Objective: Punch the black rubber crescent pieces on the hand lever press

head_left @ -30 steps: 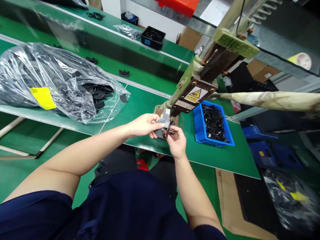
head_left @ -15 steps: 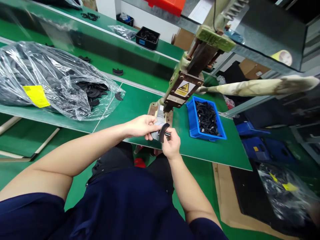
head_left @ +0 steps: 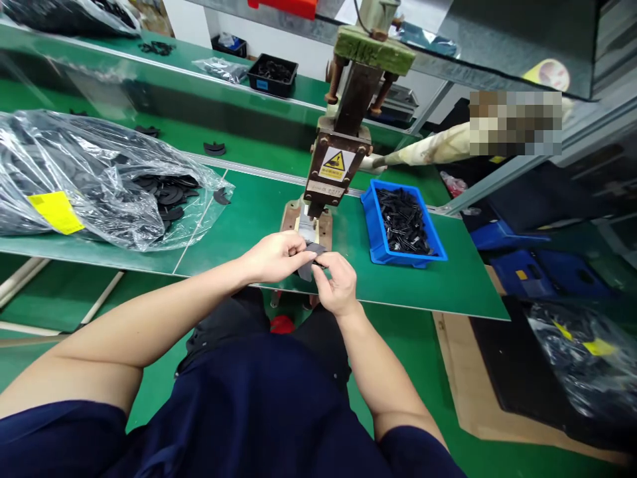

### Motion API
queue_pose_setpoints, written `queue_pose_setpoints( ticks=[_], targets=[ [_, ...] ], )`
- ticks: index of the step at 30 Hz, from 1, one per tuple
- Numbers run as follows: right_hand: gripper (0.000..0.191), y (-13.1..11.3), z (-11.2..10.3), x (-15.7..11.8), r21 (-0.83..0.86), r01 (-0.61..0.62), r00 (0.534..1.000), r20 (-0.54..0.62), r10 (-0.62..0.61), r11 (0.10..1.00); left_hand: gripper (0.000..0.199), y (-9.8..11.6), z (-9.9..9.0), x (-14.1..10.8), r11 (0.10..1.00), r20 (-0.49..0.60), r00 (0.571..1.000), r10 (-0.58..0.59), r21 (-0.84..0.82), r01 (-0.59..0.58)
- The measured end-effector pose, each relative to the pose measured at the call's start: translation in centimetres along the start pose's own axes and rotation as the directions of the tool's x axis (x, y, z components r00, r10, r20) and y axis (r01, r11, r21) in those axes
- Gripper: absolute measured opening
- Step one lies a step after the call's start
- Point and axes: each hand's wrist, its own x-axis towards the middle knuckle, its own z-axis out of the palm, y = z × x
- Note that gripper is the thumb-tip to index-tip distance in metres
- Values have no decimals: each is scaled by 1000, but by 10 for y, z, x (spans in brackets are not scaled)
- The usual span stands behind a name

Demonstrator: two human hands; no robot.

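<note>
Running L to R under both hands is the green bench (head_left: 253, 216), its near edge close to the wrists. Well L of the L hand lies the big clear bag (head_left: 89, 159), full of black curved parts (head_left: 172, 192), open end facing the hands. Straight ahead of the hands stands the press (head_left: 326, 153), base plate (head_left: 289, 216) just beyond the fingers; its pale lever (head_left: 432, 148) sticks out ahead-R of the R hand, far part pixelated. R of the R hand, fairly near, sits the blue bin (head_left: 401, 257), heaped w/ small black parts (head_left: 403, 219). Far ahead, a bit L of the hands, is a black tray (head_left: 271, 86). L hand (head_left: 276, 257) and R hand (head_left: 338, 282) are close together, fingertips almost meeting, both pinched on dark pieces. Yellow label (head_left: 56, 212) is on the bag, L of the L hand; warning sticker (head_left: 336, 164) is on the press, ahead of both. One loose curved part (head_left: 214, 149) lies ahead-L of the L hand, past the rail (head_left: 269, 174). The dark pieces (head_left: 315, 247) are btwn the thumbs + fingers, in front of the base plate; prob. two overlapping, but fingers hide too much to be sure.
</note>
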Motion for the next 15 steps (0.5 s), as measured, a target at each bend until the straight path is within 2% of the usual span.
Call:
queue_pose_setpoints(
  ticks=[3,6,7,11,13,15],
  targets=[
    [12,1,-1,-4,32,3,1000,-20,-2,999,48,-8,4,7,971,117,987,-107,-201,129],
    [14,4,-1,-5,77,-18,998,-66,23,997,42,-11,6,8,906,90,986,-138,-392,163],
    [14,5,-1,-5,93,-27,997,-67,34,995,43,-12,6,6,883,91,985,-150,-436,174],
    [19,15,-3,-7,136,-78,997,16,77,988,44,-29,1,1,813,237,946,-219,-492,311],
    [30,22,-7,-12,137,-127,992,30,124,982,45,-48,-8,4,788,157,938,-308,-510,344],
    [33,30,-13,-20,131,-174,984,3,175,976,43,-71,-21,17,739,1,892,-452,-560,375]
  ],
)
